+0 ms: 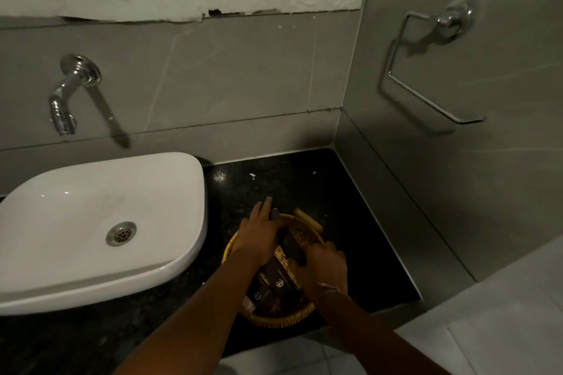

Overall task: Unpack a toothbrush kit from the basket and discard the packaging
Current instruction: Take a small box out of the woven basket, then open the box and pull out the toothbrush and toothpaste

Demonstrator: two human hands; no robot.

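A round woven basket (275, 320) stands on the black stone counter, right of the sink. Several dark brown boxes (274, 281) with a small light logo lie inside it. Both my hands are down in the basket. My left hand (259, 234) lies over the far rim, fingers stretched, on a long dark item (275, 214) that pokes out beneath them. My right hand (327, 265) curls around a dark object (292, 248) in the middle of the basket. Which of these is the toothbrush kit I cannot tell in the dim light.
A white basin (91, 222) with a metal drain fills the left. A chrome spout (65, 100) juts from the tiled wall above it. A chrome towel ring (426, 70) hangs on the right wall. The dark counter (274, 173) stretches behind the basket; a pale surface (502, 313) lies lower right.
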